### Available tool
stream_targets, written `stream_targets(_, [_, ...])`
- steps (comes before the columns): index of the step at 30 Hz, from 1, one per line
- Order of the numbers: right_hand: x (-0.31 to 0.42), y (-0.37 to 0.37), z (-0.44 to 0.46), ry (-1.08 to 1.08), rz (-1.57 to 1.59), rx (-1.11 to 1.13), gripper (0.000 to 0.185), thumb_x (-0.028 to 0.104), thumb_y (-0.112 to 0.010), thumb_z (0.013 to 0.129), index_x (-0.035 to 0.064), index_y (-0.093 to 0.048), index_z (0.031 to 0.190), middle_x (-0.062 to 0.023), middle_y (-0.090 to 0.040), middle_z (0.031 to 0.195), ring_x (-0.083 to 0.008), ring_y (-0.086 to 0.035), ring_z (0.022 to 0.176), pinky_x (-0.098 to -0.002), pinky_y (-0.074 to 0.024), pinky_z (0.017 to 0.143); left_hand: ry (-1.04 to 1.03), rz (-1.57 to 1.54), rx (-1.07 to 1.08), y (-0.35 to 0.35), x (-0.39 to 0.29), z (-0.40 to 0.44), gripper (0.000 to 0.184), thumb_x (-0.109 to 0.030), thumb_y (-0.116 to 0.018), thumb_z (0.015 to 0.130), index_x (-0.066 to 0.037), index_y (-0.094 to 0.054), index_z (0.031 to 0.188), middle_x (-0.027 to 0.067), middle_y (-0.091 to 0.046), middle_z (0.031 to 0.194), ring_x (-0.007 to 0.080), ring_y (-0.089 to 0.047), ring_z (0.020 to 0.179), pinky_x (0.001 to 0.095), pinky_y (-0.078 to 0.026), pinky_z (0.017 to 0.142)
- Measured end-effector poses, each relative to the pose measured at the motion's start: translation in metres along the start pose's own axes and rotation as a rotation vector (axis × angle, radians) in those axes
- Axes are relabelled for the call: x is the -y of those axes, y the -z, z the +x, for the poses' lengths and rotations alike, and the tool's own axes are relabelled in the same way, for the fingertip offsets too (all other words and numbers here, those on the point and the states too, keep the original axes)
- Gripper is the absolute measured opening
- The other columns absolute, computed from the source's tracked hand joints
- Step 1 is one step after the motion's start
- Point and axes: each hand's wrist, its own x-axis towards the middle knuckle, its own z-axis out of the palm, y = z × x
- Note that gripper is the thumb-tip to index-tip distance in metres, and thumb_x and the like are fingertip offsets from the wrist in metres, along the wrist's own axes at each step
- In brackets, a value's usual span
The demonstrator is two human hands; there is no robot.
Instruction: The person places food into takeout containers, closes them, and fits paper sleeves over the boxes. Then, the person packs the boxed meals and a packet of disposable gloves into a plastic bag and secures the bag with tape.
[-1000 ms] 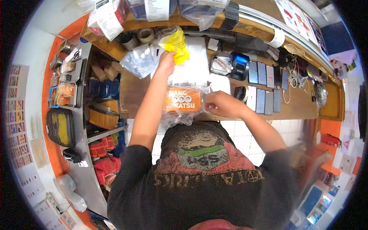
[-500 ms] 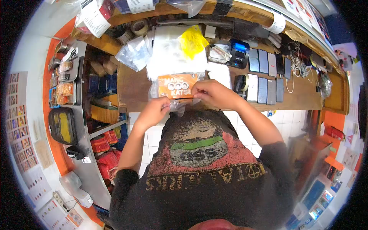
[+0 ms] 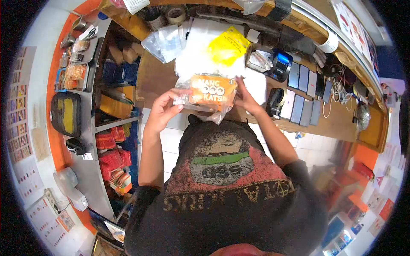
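An orange packet [image 3: 208, 90] with white lettering lies inside a clear plastic bag [image 3: 217, 115], close to the front edge of the wooden table. My left hand [image 3: 164, 109] grips the bag's left side, thumb below and fingers above. At the packet's right edge, my right hand [image 3: 247, 100] holds the bag, with its fingertips partly behind it. Loose clear plastic hangs below the packet toward my shirt. Just beyond it is a stack of white plastic sheets [image 3: 194, 55] with a yellow plastic packet [image 3: 228, 46] on top.
Clear bags [image 3: 164, 42] lie at the back left, near a tape roll [image 3: 175, 15]. To the right are a small black printer [image 3: 280, 64], a tape dispenser [image 3: 275, 102], rows of phones [image 3: 297, 106] and white cables [image 3: 337, 87]. A metal shelf [image 3: 92, 115] stands at left.
Both hands have shifted from the bag's lower edge to its two sides. The packet has moved slightly up and right in view, and the camera view has turned.
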Motion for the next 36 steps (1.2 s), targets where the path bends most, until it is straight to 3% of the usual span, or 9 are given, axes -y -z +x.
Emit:
stream_targets(12, [0.057,-0.057,-0.037,0.265,-0.655,-0.080,0.121,0.019,-0.085,0.054,0.0085,-0.014,0.151,-0.0220,-0.006,0.158,-0.0372,-0.011,0.146,-0.0554,-0.0113,0.115,-0.060,0.082,0.021,-0.011,0.011,0.011,0.016,-0.002,-0.068,0.083,-0.008,-0.056,0.092,0.0171,-0.058,0.130,0.0289,-0.050,0.126,0.0417,-0.035,0.106])
stream_targets(14, [0.071,-0.075,-0.017,0.275,-0.595,-0.186,0.099,0.014,-0.080,0.061,0.0068,-0.030,0.146,-0.0273,-0.027,0.150,-0.0418,-0.018,0.144,-0.0622,-0.0066,0.113,-0.199,0.202,0.041,-0.020,0.017,0.019,0.014,-0.003,-0.070,0.081,-0.007,-0.058,0.087,0.0160,-0.061,0.126,0.0289,-0.053,0.120,0.0416,-0.036,0.103])
stream_targets(17, [0.059,-0.100,0.010,0.430,-0.491,-0.149,0.039,-0.006,-0.064,0.072,0.0020,-0.062,0.110,-0.0178,-0.066,0.107,-0.0335,-0.058,0.113,-0.0516,-0.0335,0.109,-0.229,0.353,0.163,-0.031,0.008,0.020,0.014,-0.010,-0.073,0.080,-0.005,-0.060,0.084,0.0158,-0.062,0.123,0.0299,-0.053,0.118,0.0438,-0.037,0.100])
stream_targets(20, [0.092,-0.077,0.004,-0.113,0.308,-0.086,0.036,-0.013,-0.058,0.072,0.0018,-0.060,0.106,-0.0079,-0.067,0.104,-0.0208,-0.064,0.099,-0.0382,-0.0485,0.096,-0.237,0.537,0.175,-0.031,-0.010,0.008,0.015,-0.011,-0.074,0.078,-0.004,-0.062,0.084,0.0143,-0.065,0.115,0.0288,-0.054,0.112,0.0436,-0.038,0.097])
stream_targets(21, [0.083,-0.068,0.005,0.199,0.205,-0.077,0.031,-0.017,-0.053,0.078,0.0033,-0.060,0.101,-0.0059,-0.066,0.099,-0.0151,-0.064,0.096,-0.0300,-0.0524,0.087,-0.263,0.604,0.227,-0.027,-0.014,0.005,0.020,-0.016,-0.077,0.076,-0.003,-0.064,0.084,0.0150,-0.063,0.119,0.0293,-0.053,0.113,0.0425,-0.039,0.096])
stream_targets(24, [0.081,-0.050,-0.002,0.168,0.160,-0.076,0.029,-0.015,-0.057,0.078,0.0031,-0.057,0.100,-0.0055,-0.066,0.098,-0.0153,-0.064,0.094,-0.0290,-0.0517,0.087,-0.200,0.630,0.009,-0.025,-0.008,-0.013,0.036,-0.021,-0.084,0.070,-0.003,-0.064,0.095,0.0162,-0.057,0.126,0.0281,-0.054,0.105,0.0407,-0.039,0.095])
stream_targets(32, [0.079,-0.049,-0.008,0.251,-0.790,-0.026,0.063,0.005,-0.070,0.074,0.0060,-0.050,0.133,-0.0142,-0.031,0.152,-0.0295,-0.030,0.141,-0.0457,-0.0060,0.119,-0.286,1.159,0.068,-0.023,0.112,0.012,0.075,-0.023,-0.082,0.069,-0.001,-0.044,0.130,0.0217,-0.048,0.133,0.0412,-0.039,0.126,0.0523,-0.032,0.106])
stream_targets(34, [0.054,-0.066,0.011,0.630,-1.154,-0.127,0.072,0.031,-0.075,0.076,0.0065,-0.044,0.137,-0.0134,-0.050,0.138,-0.0262,-0.043,0.132,-0.0404,-0.0246,0.114,-0.195,1.041,0.015,-0.023,0.149,0.015,0.071,-0.021,-0.079,0.071,-0.001,-0.044,0.130,0.0213,-0.049,0.131,0.0411,-0.045,0.120,0.0520,-0.034,0.105])
stream_targets(36, [0.020,-0.079,0.031,0.386,-0.411,0.050,0.063,0.023,-0.077,0.075,0.0061,-0.050,0.129,-0.0113,-0.060,0.123,-0.0255,-0.053,0.118,-0.0382,-0.0350,0.108,-0.101,0.918,-0.035,-0.023,0.163,0.017,0.067,-0.019,-0.076,0.074,0.000,-0.044,0.130,0.0209,-0.050,0.128,0.0409,-0.050,0.114,0.0517,-0.035,0.104])
